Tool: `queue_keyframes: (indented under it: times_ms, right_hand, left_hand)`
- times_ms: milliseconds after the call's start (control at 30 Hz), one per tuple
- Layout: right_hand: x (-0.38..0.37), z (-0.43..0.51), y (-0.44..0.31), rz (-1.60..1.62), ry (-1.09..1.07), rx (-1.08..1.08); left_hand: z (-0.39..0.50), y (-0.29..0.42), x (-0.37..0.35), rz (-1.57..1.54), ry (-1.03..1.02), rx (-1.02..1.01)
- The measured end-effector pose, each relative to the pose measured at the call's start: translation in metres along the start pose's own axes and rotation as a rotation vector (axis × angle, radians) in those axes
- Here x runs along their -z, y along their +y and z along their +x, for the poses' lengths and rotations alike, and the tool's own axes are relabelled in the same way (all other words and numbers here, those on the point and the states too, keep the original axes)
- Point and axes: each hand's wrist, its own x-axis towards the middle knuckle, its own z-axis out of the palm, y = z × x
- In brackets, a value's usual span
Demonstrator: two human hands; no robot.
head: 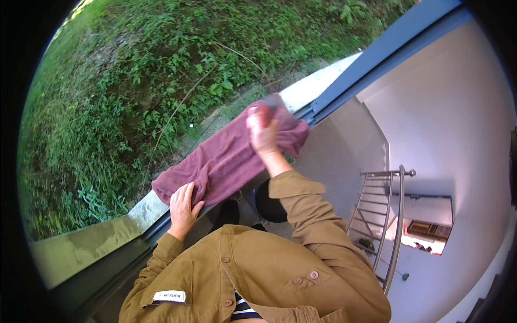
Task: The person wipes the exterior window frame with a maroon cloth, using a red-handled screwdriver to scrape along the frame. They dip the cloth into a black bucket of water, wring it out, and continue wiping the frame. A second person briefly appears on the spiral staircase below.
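Observation:
A damp-looking purple-red towel (pixel 230 151) lies spread over the window sill and sliding-window track, its ends hanging slightly over. My left hand (pixel 185 210) rests on the towel's near left end, fingers laid on the fabric and thumb apart. Over the towel's far right part, my right hand (pixel 263 131) grips a red and dark brush-like tool (pixel 266 113). Motion blur hides the tool's exact shape, and I cannot tell whether it touches the cloth.
A blue-grey window frame (pixel 387 52) runs up to the right. Beyond the pale sill (pixel 323 82) rises a green overgrown slope (pixel 133 93). Below the towel stands a dark round-topped object (pixel 271 202) near my feet. A metal stair railing (pixel 394 218) is at right.

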Motion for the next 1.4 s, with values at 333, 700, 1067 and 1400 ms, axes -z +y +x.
queue_keyframes:
  times_ms: [333, 700, 1067, 1400]
  right_hand:
    - [-0.124, -0.113, 0.028, 0.327, -0.110, -0.541]
    - [-0.020, -0.021, -0.068, -0.296, -0.330, 0.003]
    - [0.031, -0.055, -0.049, -1.292, -0.480, 0.130]
    - [0.086, 0.028, -0.058, -0.240, 0.117, 0.280]
  left_hand:
    - [0.011, -0.012, -0.009, -0.130, -0.014, 0.085]
    - [0.029, -0.018, -0.032, -0.047, 0.111, 0.296]
    - [0.046, 0.024, -0.007, -0.084, 0.196, -0.089]
    - [0.086, 0.043, -0.002, -0.092, 0.075, -0.176]
